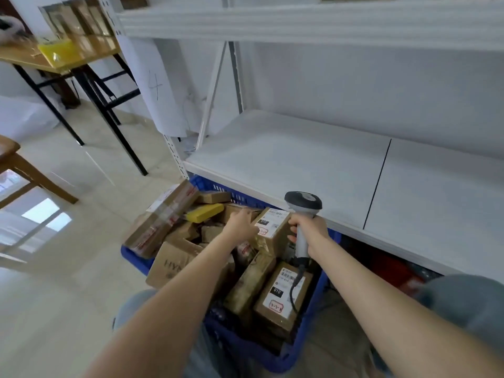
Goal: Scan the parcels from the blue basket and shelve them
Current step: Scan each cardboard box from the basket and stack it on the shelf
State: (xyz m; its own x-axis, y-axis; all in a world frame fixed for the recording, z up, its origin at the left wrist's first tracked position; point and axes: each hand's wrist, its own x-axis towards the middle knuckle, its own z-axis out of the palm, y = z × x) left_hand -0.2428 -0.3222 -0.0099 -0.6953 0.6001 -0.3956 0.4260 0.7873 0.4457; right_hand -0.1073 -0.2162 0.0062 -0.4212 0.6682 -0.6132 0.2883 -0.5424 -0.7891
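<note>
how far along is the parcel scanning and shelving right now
Done: nothing visible; the white shelf board ahead holds no parcels. In hand: the left hand grips a labelled brown cardboard parcel, and the right hand holds the grey handheld scanner beside it. Left: the blue plastic basket is piled with cardboard parcels.

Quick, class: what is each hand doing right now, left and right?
Left hand: grips the labelled parcel in the blue basket.
Right hand: holds the scanner by its handle.
</note>
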